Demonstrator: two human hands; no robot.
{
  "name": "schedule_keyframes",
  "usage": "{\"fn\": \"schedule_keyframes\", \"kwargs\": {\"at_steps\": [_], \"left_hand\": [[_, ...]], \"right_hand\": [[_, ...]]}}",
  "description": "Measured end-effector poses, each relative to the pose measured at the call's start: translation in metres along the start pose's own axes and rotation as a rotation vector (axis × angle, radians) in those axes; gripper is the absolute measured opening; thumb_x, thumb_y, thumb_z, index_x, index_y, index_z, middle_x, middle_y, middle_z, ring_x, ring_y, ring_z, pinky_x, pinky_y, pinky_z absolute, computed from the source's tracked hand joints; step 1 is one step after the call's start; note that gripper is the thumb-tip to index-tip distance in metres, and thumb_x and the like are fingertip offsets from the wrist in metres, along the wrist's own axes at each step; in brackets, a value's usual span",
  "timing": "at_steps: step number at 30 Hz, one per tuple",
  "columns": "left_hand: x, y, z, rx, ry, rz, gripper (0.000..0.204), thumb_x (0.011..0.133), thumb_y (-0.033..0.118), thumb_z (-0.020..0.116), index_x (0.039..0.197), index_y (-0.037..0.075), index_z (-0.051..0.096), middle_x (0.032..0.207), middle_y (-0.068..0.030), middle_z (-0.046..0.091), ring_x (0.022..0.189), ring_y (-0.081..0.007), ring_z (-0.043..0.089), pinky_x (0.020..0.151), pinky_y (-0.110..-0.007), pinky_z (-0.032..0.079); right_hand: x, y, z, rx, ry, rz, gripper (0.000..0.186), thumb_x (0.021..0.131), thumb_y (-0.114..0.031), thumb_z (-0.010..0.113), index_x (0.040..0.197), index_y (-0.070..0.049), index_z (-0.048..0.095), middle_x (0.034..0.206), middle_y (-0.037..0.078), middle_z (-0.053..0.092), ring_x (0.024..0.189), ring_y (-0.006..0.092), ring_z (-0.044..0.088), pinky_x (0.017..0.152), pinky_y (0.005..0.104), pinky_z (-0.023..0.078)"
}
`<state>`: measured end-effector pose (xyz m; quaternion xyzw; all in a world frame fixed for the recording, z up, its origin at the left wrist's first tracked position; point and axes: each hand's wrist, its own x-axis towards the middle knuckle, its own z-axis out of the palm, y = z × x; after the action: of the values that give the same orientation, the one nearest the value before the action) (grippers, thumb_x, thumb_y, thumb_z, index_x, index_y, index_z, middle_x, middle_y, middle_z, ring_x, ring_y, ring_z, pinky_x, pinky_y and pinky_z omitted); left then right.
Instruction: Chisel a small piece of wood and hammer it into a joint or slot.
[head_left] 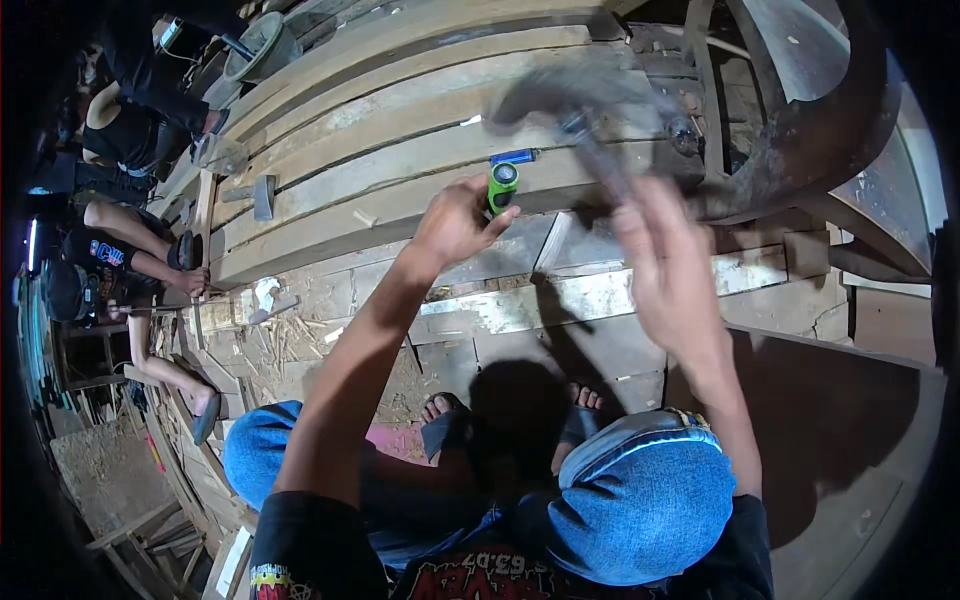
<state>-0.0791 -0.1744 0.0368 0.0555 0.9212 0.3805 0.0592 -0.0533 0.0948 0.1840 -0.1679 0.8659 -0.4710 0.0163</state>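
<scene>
My left hand (455, 222) is closed round a small bright green cylinder (502, 188) with a pale, dark-rimmed round end facing up; its exact kind is unclear. It is held at the near edge of a slatted wooden bench (350, 180). A small blue object (513, 157) lies on the slats just beyond the cylinder. My right hand (668, 250) grips the handle of a hammer (603, 165), raised above the bench to the right of the cylinder. The hammer head is smeared by motion, and its shape is hard to make out.
A hatchet-like tool (263, 198) lies at the bench's left end. Curved dark wooden furniture (800, 160) stands at right, beside a brown panel (800, 420). Wood scraps (290, 340) litter the floor. Other people (130, 240) sit at far left, near a bucket (265, 50).
</scene>
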Motion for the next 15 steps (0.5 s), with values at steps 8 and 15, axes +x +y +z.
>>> {"fn": "schedule_keyframes", "kwargs": {"at_steps": [8, 15], "left_hand": [[-0.002, -0.016, -0.007, 0.237, 0.011, 0.162, 0.037, 0.089, 0.037, 0.071, 0.098, 0.001, 0.069, 0.097, -0.0237, 0.07, 0.093, -0.046, 0.065, 0.085, -0.053, 0.052], [0.003, 0.009, 0.002, 0.167, 0.007, 0.086, 0.038, 0.088, 0.038, 0.073, 0.098, 0.003, 0.062, 0.092, -0.0242, 0.069, 0.094, -0.0462, 0.065, 0.085, -0.052, 0.053]], "right_hand": [[0.019, -0.025, -0.029, 0.255, 0.224, -0.012, 0.034, 0.109, -0.031, 0.053, 0.113, 0.001, 0.065, 0.073, -0.001, 0.051, 0.068, 0.01, 0.047, 0.061, 0.0294, 0.041], [-0.001, 0.027, 0.012, -0.092, -0.105, 0.013, 0.027, 0.108, -0.027, 0.053, 0.11, -0.001, 0.062, 0.068, 0.02, 0.061, 0.059, 0.0395, 0.058, 0.061, 0.0436, 0.045]]}}
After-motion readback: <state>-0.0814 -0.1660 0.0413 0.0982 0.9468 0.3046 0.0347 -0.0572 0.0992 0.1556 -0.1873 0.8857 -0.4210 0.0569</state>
